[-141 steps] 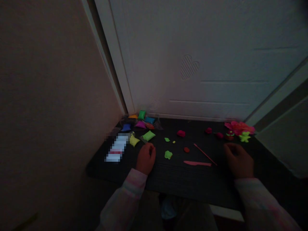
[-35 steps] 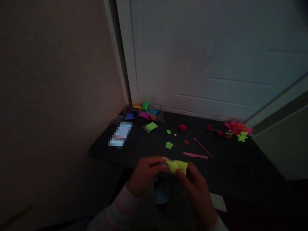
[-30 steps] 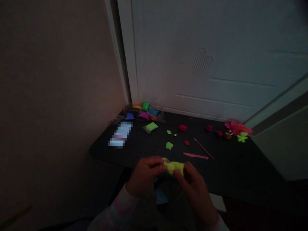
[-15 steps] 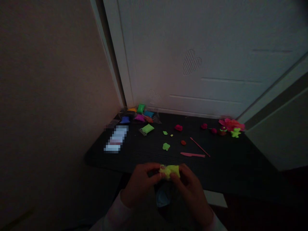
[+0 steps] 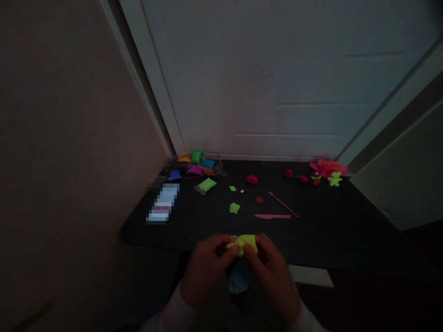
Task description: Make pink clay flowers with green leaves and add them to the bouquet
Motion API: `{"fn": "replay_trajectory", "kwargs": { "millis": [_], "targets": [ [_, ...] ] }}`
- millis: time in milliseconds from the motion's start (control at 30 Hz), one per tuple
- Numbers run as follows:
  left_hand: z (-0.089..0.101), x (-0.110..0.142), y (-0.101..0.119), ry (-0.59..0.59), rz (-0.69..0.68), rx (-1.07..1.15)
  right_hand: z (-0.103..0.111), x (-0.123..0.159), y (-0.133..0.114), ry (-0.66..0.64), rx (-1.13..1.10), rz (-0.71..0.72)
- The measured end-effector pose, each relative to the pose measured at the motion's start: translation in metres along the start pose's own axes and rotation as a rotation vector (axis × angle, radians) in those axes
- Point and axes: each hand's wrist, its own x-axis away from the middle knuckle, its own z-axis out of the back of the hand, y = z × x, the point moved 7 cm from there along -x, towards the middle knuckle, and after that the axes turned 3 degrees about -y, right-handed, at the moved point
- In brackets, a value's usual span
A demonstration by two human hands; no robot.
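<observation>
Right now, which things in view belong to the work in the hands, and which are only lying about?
In the work: yellow packet, held by left hand and right hand.
Seemingly just lying about, untouched: lime packet, blue packet, knife, stick, red disc, bear, flower.

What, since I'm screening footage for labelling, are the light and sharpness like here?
In the head view, light is dim, and the black table merges into darkness at lower right; also in the head view, the yellow clay packet between the left hand and right hand looks bright but soft, and the pale rectangle is pixelated beyond reading.
</observation>
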Motion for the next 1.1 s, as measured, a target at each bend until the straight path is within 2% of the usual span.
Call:
{"fn": "replay_trajectory", "kwargs": {
  "millis": [267,400,533,667,867,1100],
  "targets": [
    [-0.001,-0.005,-0.004,-0.058,-0.007,0.035,0.003,-0.001,0.002,-0.023,0.02,0.03],
    [0.0,-0.007,-0.003,-0.015,-0.043,0.137,0.003,-0.007,0.012,-0.004,-0.065,-0.047],
    [0.005,-0.008,-0.005,0.103,-0.13,0.189,-0.001,-0.016,0.016,-0.009,-0.262,-0.108],
    [0.008,-0.007,-0.012,0.185,-0.107,0.165,-0.007,-0.021,0.013,-0.011,-0.353,-0.108],
    [0.015,-0.003,-0.02,0.213,-0.075,0.127,-0.009,-0.02,0.016,0.056,-0.386,-0.147],
    [0.019,-0.004,-0.028,0.161,-0.047,0.219,-0.017,-0.018,0.014,0.043,-0.351,-0.183]
  ]
}}
